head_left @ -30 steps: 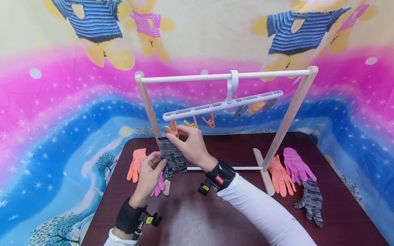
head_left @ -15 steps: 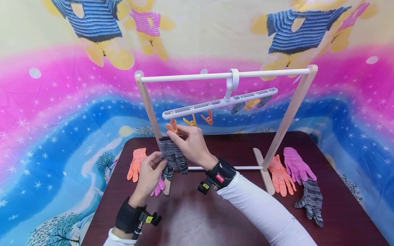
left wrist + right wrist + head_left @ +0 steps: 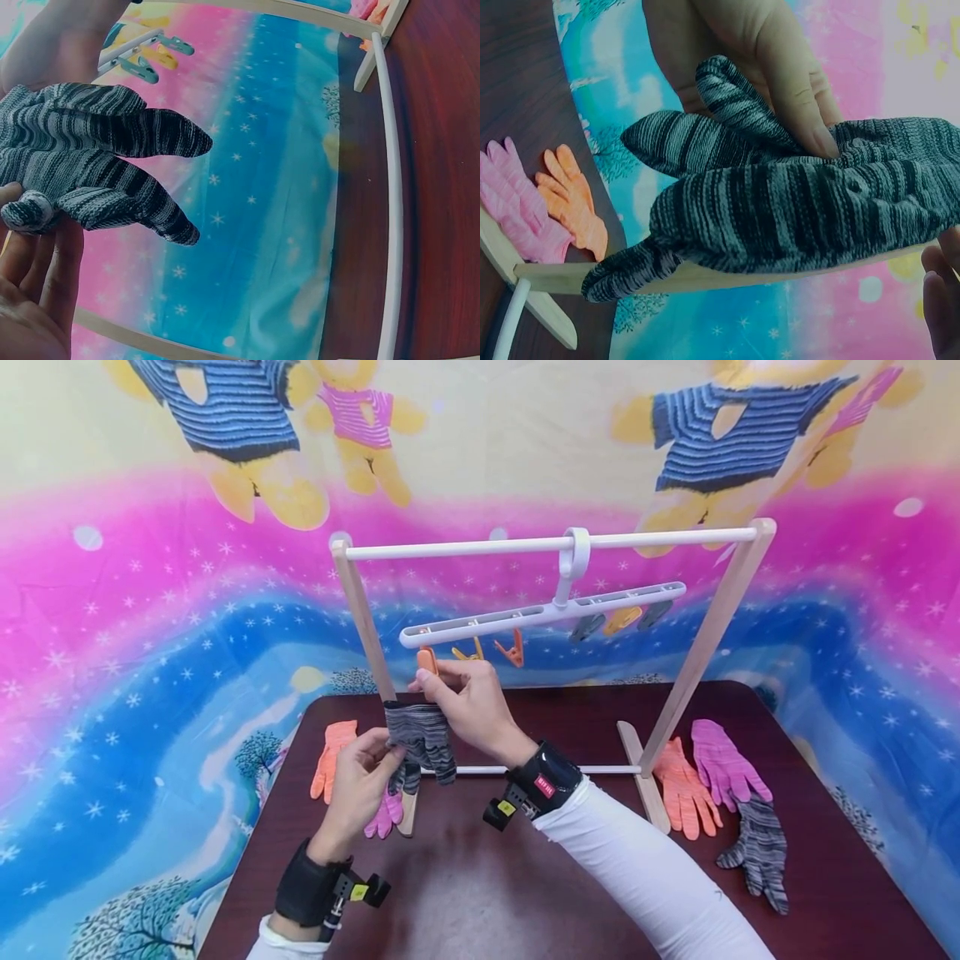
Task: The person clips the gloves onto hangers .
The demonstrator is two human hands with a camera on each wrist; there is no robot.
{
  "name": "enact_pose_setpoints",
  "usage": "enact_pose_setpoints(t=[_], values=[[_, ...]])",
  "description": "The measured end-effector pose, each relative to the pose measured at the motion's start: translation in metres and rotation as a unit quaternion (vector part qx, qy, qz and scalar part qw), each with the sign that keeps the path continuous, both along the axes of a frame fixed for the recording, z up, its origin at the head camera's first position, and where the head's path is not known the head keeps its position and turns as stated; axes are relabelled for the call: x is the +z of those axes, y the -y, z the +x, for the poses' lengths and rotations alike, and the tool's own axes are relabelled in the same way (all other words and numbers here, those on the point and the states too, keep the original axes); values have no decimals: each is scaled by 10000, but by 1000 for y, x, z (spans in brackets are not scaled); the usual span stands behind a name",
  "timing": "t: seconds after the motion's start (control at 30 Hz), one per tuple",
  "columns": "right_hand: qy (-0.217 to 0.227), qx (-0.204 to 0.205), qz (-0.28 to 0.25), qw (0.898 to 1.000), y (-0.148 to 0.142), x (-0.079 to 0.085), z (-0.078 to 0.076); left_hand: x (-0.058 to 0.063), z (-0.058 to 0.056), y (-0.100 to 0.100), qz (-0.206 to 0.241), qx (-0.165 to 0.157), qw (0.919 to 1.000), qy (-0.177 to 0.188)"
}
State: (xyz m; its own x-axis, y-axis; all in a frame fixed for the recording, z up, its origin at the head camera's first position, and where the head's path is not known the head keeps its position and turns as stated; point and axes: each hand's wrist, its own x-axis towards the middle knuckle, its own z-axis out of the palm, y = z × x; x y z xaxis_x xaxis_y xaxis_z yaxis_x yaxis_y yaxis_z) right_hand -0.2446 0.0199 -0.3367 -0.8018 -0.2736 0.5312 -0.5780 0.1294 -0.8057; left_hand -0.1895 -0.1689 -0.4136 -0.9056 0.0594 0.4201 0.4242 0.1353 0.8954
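A grey-and-black striped glove hangs below the left end of the white hanger, cuff up and fingers down. My left hand pinches its left edge between thumb and fingers, and the left wrist view shows the thumb on the glove. My right hand pinches an orange clothespin just above the cuff. Whether the clothespin's mouth touches the cuff is hidden by the fingers. In the right wrist view the fabric covers most of my right hand's work.
The hanger hooks over the rod of a wooden stand. Further clothespins hang from it, including a yellow one. An orange glove and a pink glove lie left; orange, pink and striped gloves lie right.
My right thumb and fingers have come together on the clothespin, whose spread handles now show as one orange piece. The glove has sunk slightly from the clothespin. The hanger has swayed a little.
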Motion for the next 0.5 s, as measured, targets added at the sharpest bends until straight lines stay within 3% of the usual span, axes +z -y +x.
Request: enact_pose_setpoints(t=[0.5], values=[[108,384,-331,9987,-1,3,0,5,0,-1,21,93,9999,96]])
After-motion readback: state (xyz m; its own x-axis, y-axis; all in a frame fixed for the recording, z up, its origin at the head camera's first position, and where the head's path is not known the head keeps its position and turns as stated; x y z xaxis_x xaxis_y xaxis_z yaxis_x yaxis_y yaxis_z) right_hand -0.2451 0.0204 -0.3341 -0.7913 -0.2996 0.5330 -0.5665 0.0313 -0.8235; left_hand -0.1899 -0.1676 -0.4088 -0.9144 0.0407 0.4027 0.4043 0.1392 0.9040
